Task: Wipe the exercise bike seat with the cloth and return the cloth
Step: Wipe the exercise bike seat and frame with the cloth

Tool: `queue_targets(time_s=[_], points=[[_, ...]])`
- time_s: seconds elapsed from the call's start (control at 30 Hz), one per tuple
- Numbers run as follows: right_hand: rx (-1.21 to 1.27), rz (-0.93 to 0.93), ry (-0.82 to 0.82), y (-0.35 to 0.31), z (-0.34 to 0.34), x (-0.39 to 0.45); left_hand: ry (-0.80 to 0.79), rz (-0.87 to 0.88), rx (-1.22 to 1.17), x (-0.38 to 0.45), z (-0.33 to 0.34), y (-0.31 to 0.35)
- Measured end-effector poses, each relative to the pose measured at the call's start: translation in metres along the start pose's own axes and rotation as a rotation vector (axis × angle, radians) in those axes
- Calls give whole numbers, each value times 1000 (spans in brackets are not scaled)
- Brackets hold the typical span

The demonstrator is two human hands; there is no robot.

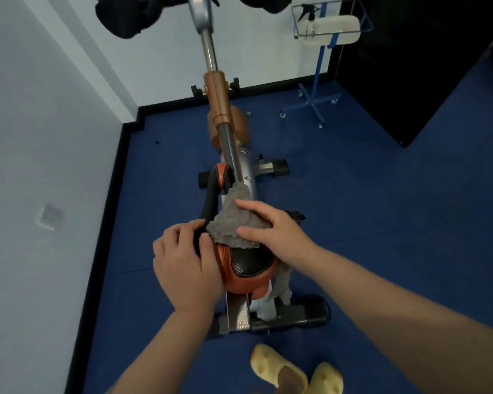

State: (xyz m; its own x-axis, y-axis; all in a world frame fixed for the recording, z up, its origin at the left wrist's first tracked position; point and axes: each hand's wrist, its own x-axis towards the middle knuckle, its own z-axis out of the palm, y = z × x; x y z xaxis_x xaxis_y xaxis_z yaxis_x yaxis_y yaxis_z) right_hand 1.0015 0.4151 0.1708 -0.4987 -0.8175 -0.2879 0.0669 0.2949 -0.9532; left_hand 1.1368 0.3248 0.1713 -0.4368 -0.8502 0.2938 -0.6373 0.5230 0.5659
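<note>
Fingers of right hand (271, 233) lie spread flat on cloth (228, 227); left hand (185, 261) fingers clamp seat (248, 265).

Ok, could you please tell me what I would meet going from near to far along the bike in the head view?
Yellow slippers → rear base bar → seat → grey cloth → copper clamp → black handlebar pads.

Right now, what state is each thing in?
Seat, partly covered.
Cloth, bunched on top of the seat.
Right grip, fingers straight, pressing the cloth.
Left grip, fingers curled round the seat's left edge.
</note>
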Motion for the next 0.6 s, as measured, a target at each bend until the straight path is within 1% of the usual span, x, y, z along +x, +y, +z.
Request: queue_targets(time_s=[0.07,0.1,0.13,0.2,0.23,0.3,0.43,0.5,0.53,0.6], points=[[220,5,-48,8,-1,-2,3,-5,-8,-2,0,0],[308,15,-31,12,6,-7,2,-12,-14,-1,0,0],[369,29,28,16,15,-14,-3,-16,-17,-1,0,-1],[428,30,206,28,36,-34,-22,-13,-13,1,1,-1],[424,15,273,32,46,-45,-30,-5,-15,2,1,-1],[368,10,353,31,59,-59,-41,21,-26,2,0,-2],[303,80,392,16,55,-36,-106,51,-53,3,-2,-6],[307,124,445,10,52,-21,-160,75,-89,6,-3,-9],[293,135,494,9,55,-20,-197,89,-96,8,-3,-10],[237,90,624,8,67,-28,-284,127,-111,11,-5,-15]])
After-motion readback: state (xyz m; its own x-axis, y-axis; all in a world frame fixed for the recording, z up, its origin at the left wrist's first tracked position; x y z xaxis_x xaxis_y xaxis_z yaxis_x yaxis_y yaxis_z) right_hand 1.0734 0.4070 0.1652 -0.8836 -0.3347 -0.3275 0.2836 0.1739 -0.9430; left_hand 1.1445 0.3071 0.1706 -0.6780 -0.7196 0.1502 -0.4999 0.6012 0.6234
